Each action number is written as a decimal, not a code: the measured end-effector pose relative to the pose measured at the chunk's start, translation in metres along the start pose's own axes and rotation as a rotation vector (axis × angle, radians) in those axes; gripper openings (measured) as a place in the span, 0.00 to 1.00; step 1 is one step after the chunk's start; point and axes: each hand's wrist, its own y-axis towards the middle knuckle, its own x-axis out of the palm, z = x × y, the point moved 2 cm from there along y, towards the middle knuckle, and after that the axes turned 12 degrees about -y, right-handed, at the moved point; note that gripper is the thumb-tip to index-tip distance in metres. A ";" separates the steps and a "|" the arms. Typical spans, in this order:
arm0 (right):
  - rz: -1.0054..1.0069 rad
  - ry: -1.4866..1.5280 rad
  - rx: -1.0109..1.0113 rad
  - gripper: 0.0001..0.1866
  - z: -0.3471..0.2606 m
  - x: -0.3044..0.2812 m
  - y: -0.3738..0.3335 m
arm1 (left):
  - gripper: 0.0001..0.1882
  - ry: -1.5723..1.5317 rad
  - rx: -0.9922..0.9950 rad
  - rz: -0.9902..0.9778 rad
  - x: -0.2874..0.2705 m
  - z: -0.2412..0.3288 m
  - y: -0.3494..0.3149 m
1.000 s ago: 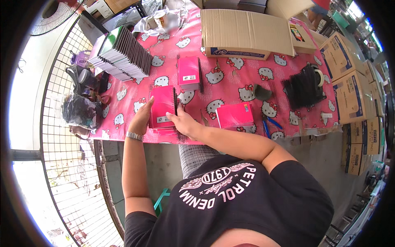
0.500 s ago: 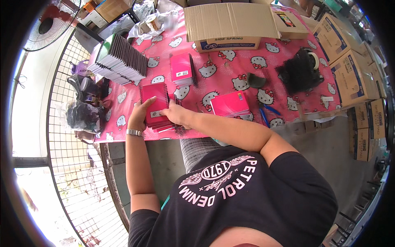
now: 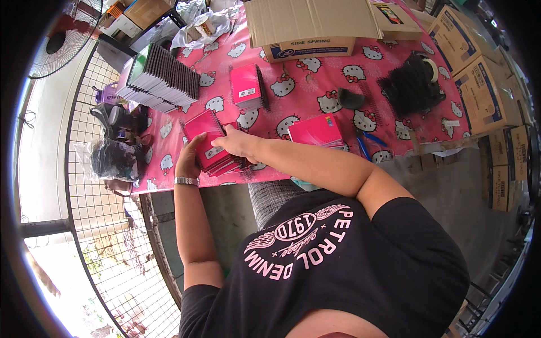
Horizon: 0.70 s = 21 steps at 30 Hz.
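A stack of pink spiral notebooks (image 3: 198, 127) sits between my hands near the table's front edge, turned askew, its lower layers fanned out unevenly. My left hand (image 3: 189, 160), with a metal watch at the wrist, grips the stack's left side, thumb over the top cover. Across from it, my right hand (image 3: 239, 143) closes on the spiral-bound side, fingertips on the top cover. Its palm hides part of the black coils. Farther back stands a second pile of pink notebooks (image 3: 244, 81). More pink notebooks (image 3: 316, 129) lie to the right of my right forearm.
A tall stack of spiral notebooks (image 3: 164, 79) rises at the left. Blue-handled pliers (image 3: 366, 147), a dark cup-like object (image 3: 351, 99) and a heap of black spiral coils (image 3: 408, 93) are on the right. An open cardboard box (image 3: 310, 49) stands at the back.
The held notebooks have turned, their far end swinging left, and the lower layers show more fanned out. Both hands stay on the stack and shift with it.
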 end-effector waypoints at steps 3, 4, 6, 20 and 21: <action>0.049 0.104 -0.227 0.55 0.018 -0.011 0.017 | 0.23 0.137 0.234 0.021 0.052 0.020 -0.022; 0.134 0.034 -0.315 0.58 0.016 -0.016 0.012 | 0.25 0.112 0.322 0.007 0.071 0.025 -0.042; 0.305 -0.115 -0.474 0.62 0.011 -0.026 -0.018 | 0.28 0.049 0.446 -0.116 0.104 0.026 -0.071; 0.559 -0.564 -0.724 0.77 0.128 -0.208 -0.147 | 0.63 0.182 0.651 -0.640 0.276 -0.127 -0.034; 0.558 -0.535 -0.749 0.77 0.142 -0.210 -0.142 | 0.64 0.150 0.624 -0.667 0.273 -0.138 -0.031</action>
